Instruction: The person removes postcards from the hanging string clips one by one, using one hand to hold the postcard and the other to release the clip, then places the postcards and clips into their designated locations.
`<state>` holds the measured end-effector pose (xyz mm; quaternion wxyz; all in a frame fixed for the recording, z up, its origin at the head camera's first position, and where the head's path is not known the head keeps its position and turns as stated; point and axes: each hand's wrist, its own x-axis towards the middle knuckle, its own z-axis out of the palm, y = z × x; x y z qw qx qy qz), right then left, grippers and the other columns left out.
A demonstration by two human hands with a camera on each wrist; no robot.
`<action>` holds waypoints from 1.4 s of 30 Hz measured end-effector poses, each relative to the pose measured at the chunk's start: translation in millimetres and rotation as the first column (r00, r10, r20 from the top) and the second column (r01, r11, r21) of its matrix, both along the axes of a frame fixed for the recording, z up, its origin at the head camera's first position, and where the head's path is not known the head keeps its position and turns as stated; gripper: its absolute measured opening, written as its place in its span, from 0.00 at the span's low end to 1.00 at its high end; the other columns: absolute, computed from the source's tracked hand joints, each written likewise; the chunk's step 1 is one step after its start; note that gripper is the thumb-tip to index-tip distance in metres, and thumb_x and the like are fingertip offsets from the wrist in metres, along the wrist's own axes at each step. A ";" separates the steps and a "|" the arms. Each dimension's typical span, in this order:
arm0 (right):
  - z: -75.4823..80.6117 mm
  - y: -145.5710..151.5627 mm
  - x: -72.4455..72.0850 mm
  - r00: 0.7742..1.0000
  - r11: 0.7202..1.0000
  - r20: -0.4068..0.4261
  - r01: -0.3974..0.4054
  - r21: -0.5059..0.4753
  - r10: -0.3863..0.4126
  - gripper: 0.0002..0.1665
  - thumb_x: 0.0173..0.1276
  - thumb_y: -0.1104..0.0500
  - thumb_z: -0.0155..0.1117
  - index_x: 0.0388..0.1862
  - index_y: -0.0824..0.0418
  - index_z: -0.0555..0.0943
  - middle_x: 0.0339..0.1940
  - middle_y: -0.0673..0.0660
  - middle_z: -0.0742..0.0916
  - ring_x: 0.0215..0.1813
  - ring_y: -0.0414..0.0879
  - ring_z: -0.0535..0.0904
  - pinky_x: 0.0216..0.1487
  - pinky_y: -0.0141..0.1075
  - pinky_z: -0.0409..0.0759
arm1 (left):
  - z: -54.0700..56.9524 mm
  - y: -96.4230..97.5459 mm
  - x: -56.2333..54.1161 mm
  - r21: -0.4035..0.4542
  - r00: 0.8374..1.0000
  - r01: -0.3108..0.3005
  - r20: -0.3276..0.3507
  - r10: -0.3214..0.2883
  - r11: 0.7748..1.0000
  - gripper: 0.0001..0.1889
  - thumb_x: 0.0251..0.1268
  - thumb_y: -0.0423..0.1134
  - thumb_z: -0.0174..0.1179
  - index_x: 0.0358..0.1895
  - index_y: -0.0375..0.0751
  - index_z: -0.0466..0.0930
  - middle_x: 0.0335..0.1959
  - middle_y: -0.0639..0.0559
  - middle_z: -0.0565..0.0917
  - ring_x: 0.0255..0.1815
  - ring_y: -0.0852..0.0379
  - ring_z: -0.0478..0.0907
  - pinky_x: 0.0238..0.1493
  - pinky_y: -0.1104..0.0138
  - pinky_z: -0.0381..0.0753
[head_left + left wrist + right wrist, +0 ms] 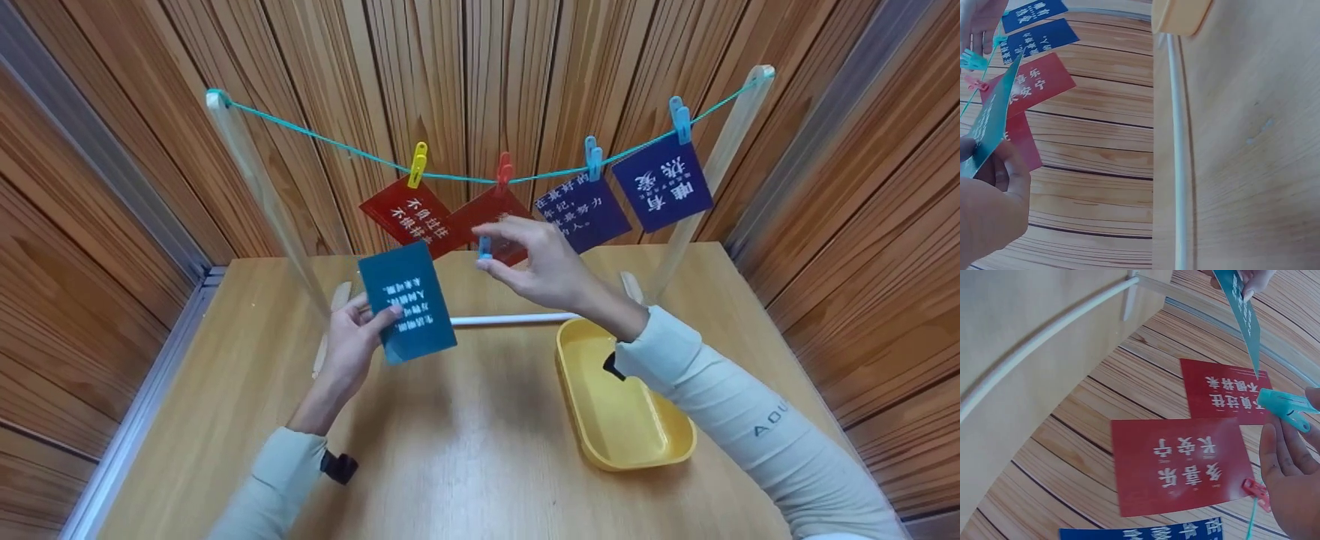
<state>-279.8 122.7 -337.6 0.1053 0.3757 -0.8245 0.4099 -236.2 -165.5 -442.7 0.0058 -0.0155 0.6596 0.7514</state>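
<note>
My left hand (356, 337) pinches a dark teal card (409, 300) with white characters, thumb on its printed face. To its right, my right hand (544, 259) holds a light blue clothespin (484, 247) between thumb and fingers; the right wrist view shows this clothespin (1286, 405) near the teal card (1241, 312) but apart from it. Behind the hands, a green string (322, 138) carries two red cards (405, 210) under a yellow clothespin (418, 165) and a red clothespin (505, 169). Farther right, two dark blue cards (664, 184) hang from blue clothespins (680, 120). My right hand partly hides the second red card.
Two wooden posts (255, 180) hold up the string, with a white rod (517, 319) low between them. A yellow tray (626, 427) stands on the wooden table (480, 450) under my right forearm. Wood-plank walls (315, 67) enclose the back and sides.
</note>
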 end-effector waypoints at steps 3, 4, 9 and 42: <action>-7.1 8.9 0.8 1.000 1.000 0.000 0.006 0.024 -0.006 0.25 0.74 0.55 0.71 0.67 0.61 0.82 0.54 0.57 0.90 0.51 0.47 0.89 0.56 0.44 0.90 | -6.1 7.7 0.8 -0.032 0.999 0.024 0.026 -0.023 0.999 0.26 0.75 0.40 0.66 0.73 0.41 0.74 0.66 0.43 0.86 0.62 0.47 0.87 0.69 0.51 0.83; -9.3 11.8 0.9 1.000 0.999 0.005 0.011 0.030 -0.011 0.25 0.73 0.55 0.71 0.67 0.61 0.82 0.54 0.58 0.90 0.51 0.48 0.89 0.56 0.45 0.90 | -8.4 10.5 1.0 -0.040 0.999 0.032 0.032 -0.031 0.999 0.26 0.75 0.40 0.65 0.73 0.41 0.74 0.66 0.43 0.86 0.62 0.47 0.87 0.70 0.50 0.82; -19.0 23.7 0.8 0.998 0.997 0.046 0.046 0.056 -0.049 0.27 0.72 0.55 0.72 0.67 0.62 0.82 0.58 0.60 0.90 0.54 0.53 0.87 0.56 0.48 0.89 | -20.1 23.4 2.3 -0.054 0.998 0.046 0.054 -0.043 0.998 0.25 0.76 0.37 0.64 0.72 0.42 0.73 0.67 0.42 0.85 0.63 0.45 0.86 0.70 0.49 0.82; -91.2 71.6 0.0 0.958 0.957 0.227 0.110 0.269 -0.174 0.25 0.70 0.55 0.76 0.65 0.49 0.86 0.54 0.52 0.88 0.53 0.51 0.83 0.50 0.37 0.87 | -102.5 77.0 23.0 -0.151 0.936 0.198 0.322 -0.141 0.969 0.27 0.77 0.39 0.62 0.74 0.35 0.66 0.63 0.39 0.86 0.62 0.44 0.87 0.67 0.47 0.84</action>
